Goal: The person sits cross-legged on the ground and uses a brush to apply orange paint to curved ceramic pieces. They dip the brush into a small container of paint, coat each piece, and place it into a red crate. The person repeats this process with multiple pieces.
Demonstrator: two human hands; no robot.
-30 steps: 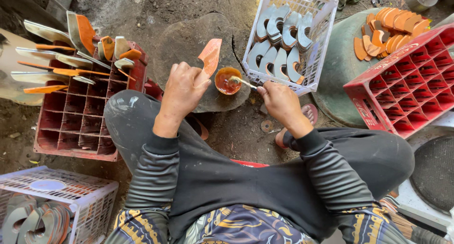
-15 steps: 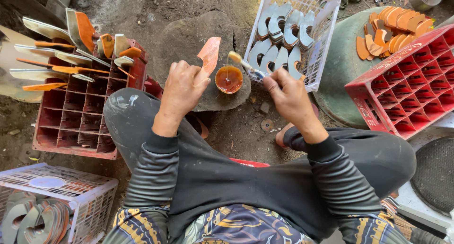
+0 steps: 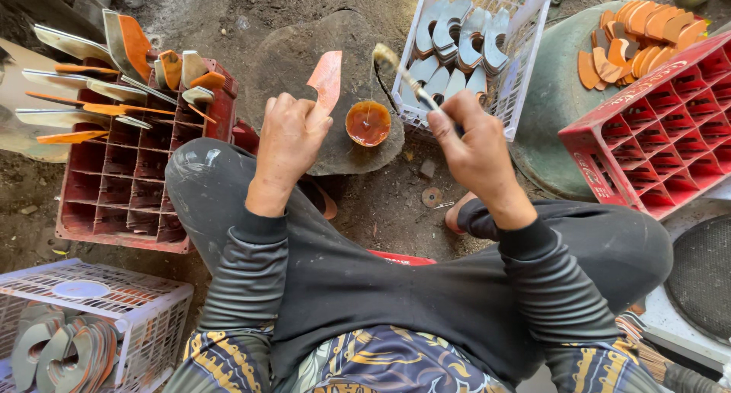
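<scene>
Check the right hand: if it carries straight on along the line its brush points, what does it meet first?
Probably the white basket of grey pieces. The right hand aims its brush up-left toward the basket's near-left rim; the tip already overlaps that rim in the picture, though depth is unclear.

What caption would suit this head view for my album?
Seated person's left hand holds an orange flat piece while the right hand lifts a brush above a small bowl of amber liquid.

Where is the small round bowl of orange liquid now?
The small round bowl of orange liquid sits on the flat grey stone, between both hands.
</scene>
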